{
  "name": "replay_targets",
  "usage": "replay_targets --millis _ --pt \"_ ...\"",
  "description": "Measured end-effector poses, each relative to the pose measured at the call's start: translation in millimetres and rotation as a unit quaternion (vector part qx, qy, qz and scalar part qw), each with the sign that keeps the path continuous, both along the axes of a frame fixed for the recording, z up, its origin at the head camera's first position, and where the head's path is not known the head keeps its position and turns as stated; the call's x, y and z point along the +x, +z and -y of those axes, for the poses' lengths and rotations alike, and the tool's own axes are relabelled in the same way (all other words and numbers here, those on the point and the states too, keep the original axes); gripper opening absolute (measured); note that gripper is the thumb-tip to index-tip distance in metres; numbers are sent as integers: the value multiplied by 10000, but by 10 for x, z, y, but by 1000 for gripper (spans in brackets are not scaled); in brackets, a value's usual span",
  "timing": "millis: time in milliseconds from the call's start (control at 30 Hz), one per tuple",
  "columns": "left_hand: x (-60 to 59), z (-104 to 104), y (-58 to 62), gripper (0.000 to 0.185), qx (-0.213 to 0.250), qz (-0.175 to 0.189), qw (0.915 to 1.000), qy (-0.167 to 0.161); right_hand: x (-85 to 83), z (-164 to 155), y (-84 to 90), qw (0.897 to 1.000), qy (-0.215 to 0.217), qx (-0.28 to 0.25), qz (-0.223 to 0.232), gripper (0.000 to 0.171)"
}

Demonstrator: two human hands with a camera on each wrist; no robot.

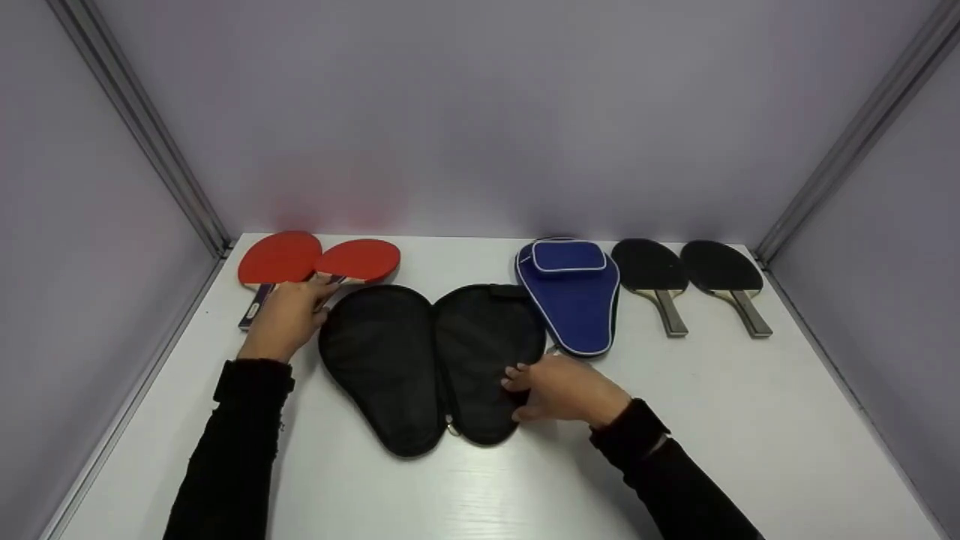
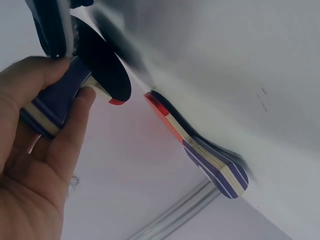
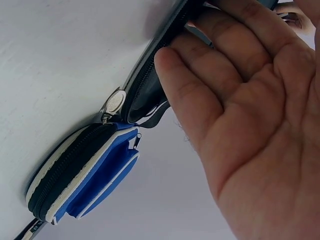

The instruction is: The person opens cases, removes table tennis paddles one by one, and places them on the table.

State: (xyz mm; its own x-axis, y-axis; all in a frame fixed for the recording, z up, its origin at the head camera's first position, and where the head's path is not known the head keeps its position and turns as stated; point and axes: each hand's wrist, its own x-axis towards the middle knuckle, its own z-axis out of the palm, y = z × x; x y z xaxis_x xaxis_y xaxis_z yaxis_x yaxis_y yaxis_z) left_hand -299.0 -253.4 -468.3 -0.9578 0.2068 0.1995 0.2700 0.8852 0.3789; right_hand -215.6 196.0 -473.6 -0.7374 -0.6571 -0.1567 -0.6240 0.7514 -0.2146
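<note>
While the black case (image 1: 431, 367) lies unzipped and spread flat at the middle of the white desk (image 1: 750, 420), the right hand (image 1: 562, 390) rests on its right half with straight fingers, its grip wide. The left hand (image 1: 289, 315) grips the handle of a red paddle (image 1: 358, 260) beside another red paddle (image 1: 279, 257).

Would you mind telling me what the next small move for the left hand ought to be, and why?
Probably lift the red paddle and carry it over the open black case. The left hand already grips its handle, the case lies unzipped and flat beside it, and the right hand rests on the case's right half, steadying it.
</note>
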Motion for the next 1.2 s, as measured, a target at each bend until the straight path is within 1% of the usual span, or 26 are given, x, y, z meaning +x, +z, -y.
replay_targets --millis 100,200,300,400,500,567,633,800,967,1067,1200 --pt "-12 45 0 52 -121 166 9997 -165 0 6 15 10000 26 70 -55 55" --pt "-30 87 -10 55 -271 422 9982 -317 0 10 30 9999 77 84 -99 54" --pt "-48 108 -41 55 -415 606 9961 -480 1 6 33 9998 111 105 -142 53" --pt "-58 112 -60 54 -484 719 9939 -680 -1 5 36 9998 100 120 -122 53" --pt "-68 119 -78 59 -510 897 9917 -766 -4 4 33 9998 103 136 -117 53" --pt "-77 124 -97 65 -546 1032 9903 -756 -5 3 28 9998 102 141 -106 53" --pt "-84 130 -120 66 -601 1073 9899 -704 -6 1 24 9997 122 163 -122 53" --pt "-86 121 -137 59 -639 884 9926 -534 -1 -4 28 9997 132 166 -135 53" --pt "-90 92 -141 52 -545 860 9943 -317 3 -12 30 9998 144 102 -134 55" --pt "-107 94 -159 48 -546 773 9952 -258 5 -12 35 9998 135 97 -107 55" --pt "-121 113 -143 40 -528 728 9958 -182 5 -12 44 9998 101 123 -91 55"
